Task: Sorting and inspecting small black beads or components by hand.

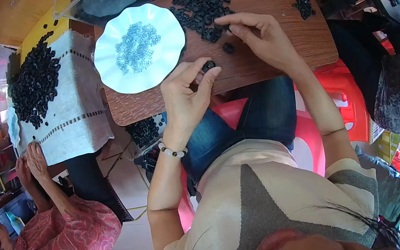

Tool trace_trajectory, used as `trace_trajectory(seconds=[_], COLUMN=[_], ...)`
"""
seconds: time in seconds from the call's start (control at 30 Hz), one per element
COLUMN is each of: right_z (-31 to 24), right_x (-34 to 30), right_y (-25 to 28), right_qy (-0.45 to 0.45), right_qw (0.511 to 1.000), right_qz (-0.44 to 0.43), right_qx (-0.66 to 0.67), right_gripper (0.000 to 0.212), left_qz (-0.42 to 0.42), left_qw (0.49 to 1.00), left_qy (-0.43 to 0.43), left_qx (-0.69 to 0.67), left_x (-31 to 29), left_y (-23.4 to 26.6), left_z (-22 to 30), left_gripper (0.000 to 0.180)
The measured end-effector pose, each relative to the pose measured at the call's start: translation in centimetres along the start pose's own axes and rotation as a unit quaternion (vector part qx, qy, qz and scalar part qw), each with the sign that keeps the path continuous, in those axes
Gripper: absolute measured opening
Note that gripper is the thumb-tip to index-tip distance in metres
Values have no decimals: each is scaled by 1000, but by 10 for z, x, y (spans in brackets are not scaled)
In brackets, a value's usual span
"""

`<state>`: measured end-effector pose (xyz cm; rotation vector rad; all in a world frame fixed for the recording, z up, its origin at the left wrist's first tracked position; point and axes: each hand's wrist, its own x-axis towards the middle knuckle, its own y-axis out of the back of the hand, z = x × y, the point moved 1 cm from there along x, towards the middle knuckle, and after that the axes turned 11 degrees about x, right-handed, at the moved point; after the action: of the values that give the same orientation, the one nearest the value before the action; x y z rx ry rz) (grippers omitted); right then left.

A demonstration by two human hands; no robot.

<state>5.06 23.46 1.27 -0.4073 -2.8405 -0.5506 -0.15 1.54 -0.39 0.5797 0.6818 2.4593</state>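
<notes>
My left hand (185, 93) pinches a small round black plastic part (208, 66) between thumb and forefinger, just over the near edge of the wooden table (264, 5). A beaded bracelet circles that wrist. At the near side of a pile of black plastic parts (202, 9), my right hand (265, 41) has its thumb and forefinger bent together. A small dark piece shows at the thumb tip, partly hidden by the fingers. One loose black part (228, 47) lies between my hands. To the left, a white scalloped plate (105, 61) holds many tiny clear pieces (138, 47).
A smaller cluster of black parts (303, 6) lies at the table's right. On the left, a cloth-covered surface (82, 91) bears a big heap of black pieces (36, 80), with another person's hands (33, 162) at its edge. A red plastic chair (339, 95) stands at right.
</notes>
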Motion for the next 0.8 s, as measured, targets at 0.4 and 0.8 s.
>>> trace_trajectory(seconds=[0.4, 0.8], right_z=[-45, -47], right_x=[-41, -53], right_y=[-8, -12], right_qy=[-119, -204], right_qw=[970, 948], right_qz=[-17, -40], right_qx=[211, 240], right_gripper=[17, 18], left_qz=[35, 36], left_qw=[993, 992], left_qy=[-39, -116], left_qx=[-103, -37], left_x=[-7, -9], left_y=[-2, -6], left_z=[3, 6], left_gripper=[29, 33])
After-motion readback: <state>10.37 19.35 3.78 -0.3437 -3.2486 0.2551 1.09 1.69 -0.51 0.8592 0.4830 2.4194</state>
